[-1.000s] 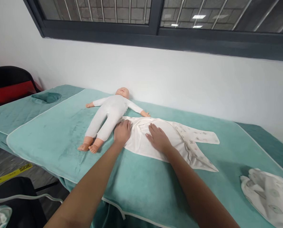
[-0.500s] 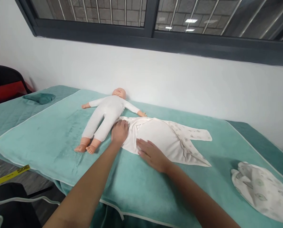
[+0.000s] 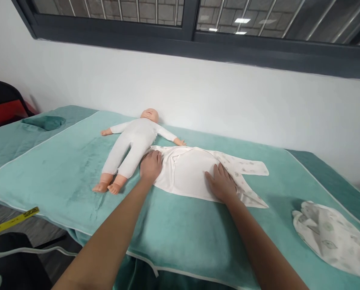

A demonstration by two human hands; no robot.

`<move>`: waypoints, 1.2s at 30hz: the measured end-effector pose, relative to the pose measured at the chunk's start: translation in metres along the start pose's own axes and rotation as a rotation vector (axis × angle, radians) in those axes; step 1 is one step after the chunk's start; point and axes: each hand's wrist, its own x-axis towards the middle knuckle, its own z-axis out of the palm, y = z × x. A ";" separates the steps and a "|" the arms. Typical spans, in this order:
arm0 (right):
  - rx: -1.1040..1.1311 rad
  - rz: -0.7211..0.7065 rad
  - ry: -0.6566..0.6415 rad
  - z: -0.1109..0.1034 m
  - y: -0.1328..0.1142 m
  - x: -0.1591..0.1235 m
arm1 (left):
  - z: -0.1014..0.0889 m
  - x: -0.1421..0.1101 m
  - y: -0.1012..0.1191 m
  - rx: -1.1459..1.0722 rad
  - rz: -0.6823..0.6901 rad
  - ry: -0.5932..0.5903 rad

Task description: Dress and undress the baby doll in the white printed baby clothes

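A white baby top (image 3: 192,173) with a small print on its sleeve and flap lies spread out on the green bed cover. My left hand (image 3: 151,166) rests on its left edge, close beside the doll's leg; the fingers point away from me and look laid down on the fabric. Toward the garment's right side, my right hand (image 3: 223,183) lies flat on the cloth near the folded printed flap, fingers extended. A baby doll (image 3: 139,135) in a white body suit lies on its back to the left, arms spread, bare feet toward me.
A crumpled white printed cloth (image 3: 333,237) lies at the right on the green cover (image 3: 180,229). Behind the bed are a white wall (image 3: 228,104) and a dark window frame (image 3: 155,46). A black and red chair (image 3: 5,104) stands at the far left, and yellow tape (image 3: 13,222) hangs lower left.
My right hand has slid right across the top, from its middle to near the printed flap. My left hand stays at the left edge. The view has tilted slightly.
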 end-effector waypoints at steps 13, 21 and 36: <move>-0.078 -0.110 0.049 0.003 0.002 -0.003 | 0.000 -0.001 0.001 -0.007 0.000 0.004; -0.025 -0.209 0.002 0.003 -0.019 0.046 | 0.002 0.000 0.000 0.019 0.007 0.016; 0.033 -0.341 0.011 0.008 -0.058 0.062 | 0.011 0.002 0.002 0.091 0.157 -0.024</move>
